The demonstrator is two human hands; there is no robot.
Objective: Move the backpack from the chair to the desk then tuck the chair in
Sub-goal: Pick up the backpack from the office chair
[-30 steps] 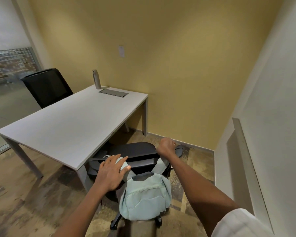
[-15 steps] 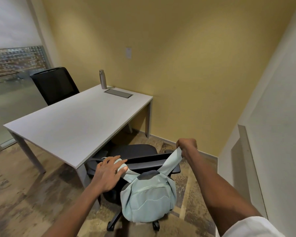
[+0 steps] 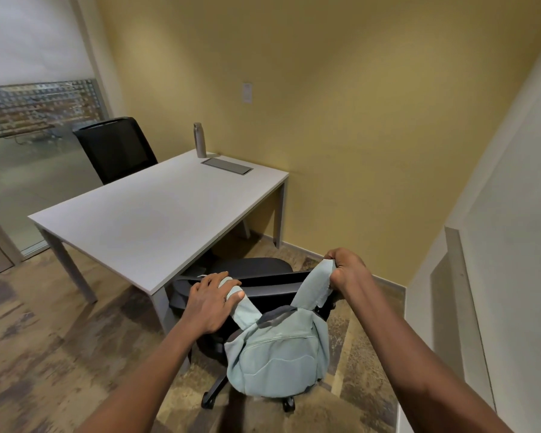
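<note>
A pale green backpack (image 3: 280,359) hangs behind the backrest of a black swivel chair (image 3: 272,284), its two straps spread upward. My right hand (image 3: 345,270) is closed around the right strap and holds it lifted clear of the backrest. My left hand (image 3: 211,300) grips the left strap where it still lies over the backrest's top edge. The chair's seat sits partly under the near corner of the white desk (image 3: 156,220).
On the desk's far end stand a metal bottle (image 3: 199,140) and a grey cable flap (image 3: 227,166). A second black chair (image 3: 116,148) is behind the desk. Yellow wall ahead, a white wall close on the right, glass partition at left.
My right hand pulled the right strap up off the backrest and out to the right. My left hand closed from resting on the left strap to gripping it.
</note>
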